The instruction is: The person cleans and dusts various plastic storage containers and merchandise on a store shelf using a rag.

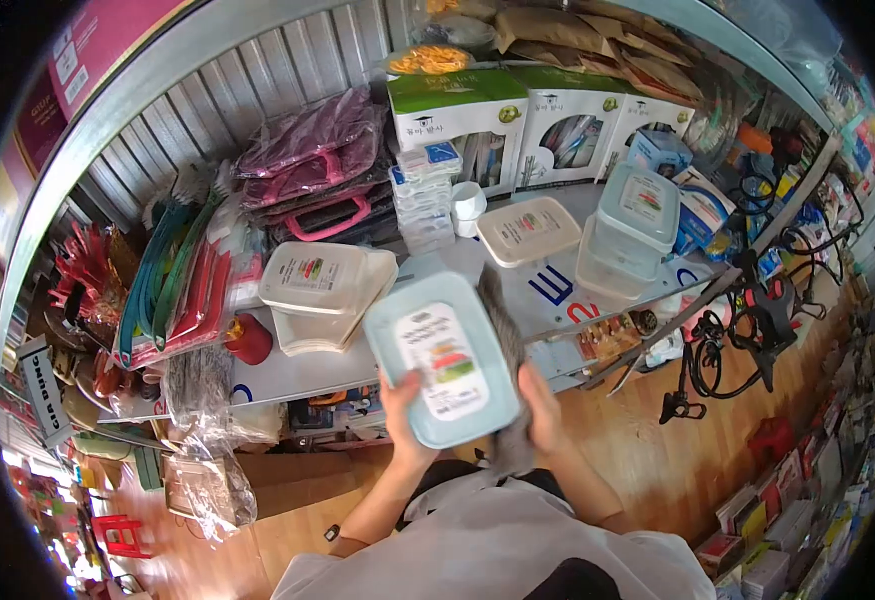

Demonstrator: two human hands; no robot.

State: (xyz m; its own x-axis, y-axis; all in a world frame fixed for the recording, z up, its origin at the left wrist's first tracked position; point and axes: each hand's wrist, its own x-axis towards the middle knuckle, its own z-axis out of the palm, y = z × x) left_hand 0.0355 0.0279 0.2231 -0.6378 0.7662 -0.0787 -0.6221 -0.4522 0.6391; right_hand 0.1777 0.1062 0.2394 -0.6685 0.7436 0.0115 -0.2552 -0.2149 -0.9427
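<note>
A plastic food container (444, 360) with a pale blue lid and a printed label is held up in front of me, tilted. My left hand (403, 415) grips its left side, thumb resting on the lid. A grey cloth (512, 440) hangs along the container's right side, and my right hand (543, 415) is closed on it there. Cream-lidded containers (312, 280) are stacked on the shelf to the left. Behind, another cream-lidded container (527, 230) lies near a stack with a blue-lidded container (639, 208) on top.
The metal shelf (337, 375) carries green-and-white boxes (457, 130), purple wrapped bags (317, 150), small clear cases (424, 200) and a dark red cup (248, 338). Black cords (727, 360) hang at the right. A cardboard box (287, 480) stands on the wooden floor below.
</note>
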